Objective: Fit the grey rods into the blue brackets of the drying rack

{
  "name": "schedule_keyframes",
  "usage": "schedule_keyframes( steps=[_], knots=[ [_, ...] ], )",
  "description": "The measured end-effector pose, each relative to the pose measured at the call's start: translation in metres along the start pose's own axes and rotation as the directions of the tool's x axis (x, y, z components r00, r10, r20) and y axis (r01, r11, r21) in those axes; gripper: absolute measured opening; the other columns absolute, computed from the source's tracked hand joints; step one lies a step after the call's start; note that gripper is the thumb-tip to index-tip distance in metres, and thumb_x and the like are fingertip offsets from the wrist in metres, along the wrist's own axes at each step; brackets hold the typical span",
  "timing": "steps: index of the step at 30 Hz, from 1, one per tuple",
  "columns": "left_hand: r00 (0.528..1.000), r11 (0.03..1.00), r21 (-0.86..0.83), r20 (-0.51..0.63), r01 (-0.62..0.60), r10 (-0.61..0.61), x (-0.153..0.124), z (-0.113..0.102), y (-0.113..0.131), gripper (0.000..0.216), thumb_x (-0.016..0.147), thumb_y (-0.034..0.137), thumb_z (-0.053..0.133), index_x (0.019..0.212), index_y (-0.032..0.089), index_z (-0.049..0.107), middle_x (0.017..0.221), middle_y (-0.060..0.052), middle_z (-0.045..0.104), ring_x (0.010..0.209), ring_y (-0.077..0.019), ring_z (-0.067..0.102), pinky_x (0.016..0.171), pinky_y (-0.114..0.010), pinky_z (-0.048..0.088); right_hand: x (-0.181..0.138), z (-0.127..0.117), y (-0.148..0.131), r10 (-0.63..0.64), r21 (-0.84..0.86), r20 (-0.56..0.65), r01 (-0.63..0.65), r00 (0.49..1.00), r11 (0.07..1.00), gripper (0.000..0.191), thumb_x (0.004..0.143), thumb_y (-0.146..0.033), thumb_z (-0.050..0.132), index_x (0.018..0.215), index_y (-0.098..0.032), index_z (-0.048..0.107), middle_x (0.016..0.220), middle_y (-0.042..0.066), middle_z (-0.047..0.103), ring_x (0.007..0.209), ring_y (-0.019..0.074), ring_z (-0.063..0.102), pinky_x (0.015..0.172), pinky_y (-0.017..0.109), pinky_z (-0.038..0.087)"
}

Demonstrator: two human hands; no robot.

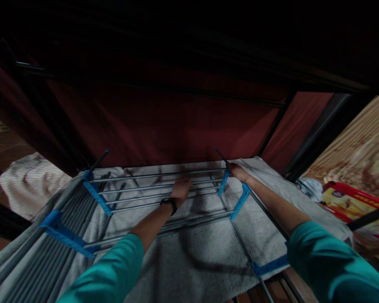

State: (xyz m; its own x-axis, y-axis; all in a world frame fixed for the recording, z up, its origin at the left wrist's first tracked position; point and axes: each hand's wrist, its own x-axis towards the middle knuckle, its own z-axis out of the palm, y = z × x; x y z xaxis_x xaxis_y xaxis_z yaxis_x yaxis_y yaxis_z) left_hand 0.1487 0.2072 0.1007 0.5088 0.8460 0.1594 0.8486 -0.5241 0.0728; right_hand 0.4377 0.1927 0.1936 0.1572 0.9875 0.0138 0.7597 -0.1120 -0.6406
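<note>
A rack [139, 198] of grey metal tubes and blue plastic brackets, much like a shoe rack, stands before me on a grey cloth. My left hand [181, 187], with a dark wristband, is closed over one of the upper tubes near the middle; its fingertips are hidden behind the hand. At the rack's far right corner, my right hand [236, 171] is wrapped around the blue bracket [225, 180] and the post there. Another blue bracket [240, 201] carries the lower tubes on the right, and one [68, 235] holds them on the left.
Several loose grey tubes [47, 261] lie side by side on the left. Behind the rack rises a dark-framed red panel [164, 122]. A red and yellow box [350, 204] sits at right, and a striped cloth [34, 187] lies at far left.
</note>
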Motion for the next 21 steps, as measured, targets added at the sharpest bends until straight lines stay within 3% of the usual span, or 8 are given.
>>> schedule_keyframes(
  steps=[10, 21],
  knots=[
    [0.998, 0.998, -0.016, 0.016, -0.054, 0.054, 0.003, 0.000, -0.010, 0.027, 0.105, 0.026, 0.041, 0.115, 0.018, 0.064, 0.115, -0.015, 0.072, 0.111, -0.0269, 0.067, 0.098, -0.040, 0.049, -0.007, -0.004, -0.011, -0.073, -0.112, 0.022, 0.075, 0.997, 0.991, 0.028, 0.101, -0.037, 0.052, 0.111, -0.016, 0.068, 0.092, 0.011, 0.076, 0.086, 0.0213, 0.073, 0.077, 0.025, 0.057],
    [0.998, 1.000, -0.013, 0.055, -0.025, 0.026, 0.005, -0.009, -0.010, 0.029, 0.106, 0.033, 0.038, 0.112, 0.021, 0.064, 0.113, -0.012, 0.075, 0.105, -0.0252, 0.070, 0.086, -0.036, 0.051, -0.010, -0.006, -0.013, -0.074, -0.181, 0.030, 0.079, 0.997, 0.980, 0.028, 0.101, -0.040, 0.052, 0.105, -0.016, 0.067, 0.091, 0.012, 0.076, 0.083, 0.0207, 0.073, 0.073, 0.023, 0.054]
  ],
)
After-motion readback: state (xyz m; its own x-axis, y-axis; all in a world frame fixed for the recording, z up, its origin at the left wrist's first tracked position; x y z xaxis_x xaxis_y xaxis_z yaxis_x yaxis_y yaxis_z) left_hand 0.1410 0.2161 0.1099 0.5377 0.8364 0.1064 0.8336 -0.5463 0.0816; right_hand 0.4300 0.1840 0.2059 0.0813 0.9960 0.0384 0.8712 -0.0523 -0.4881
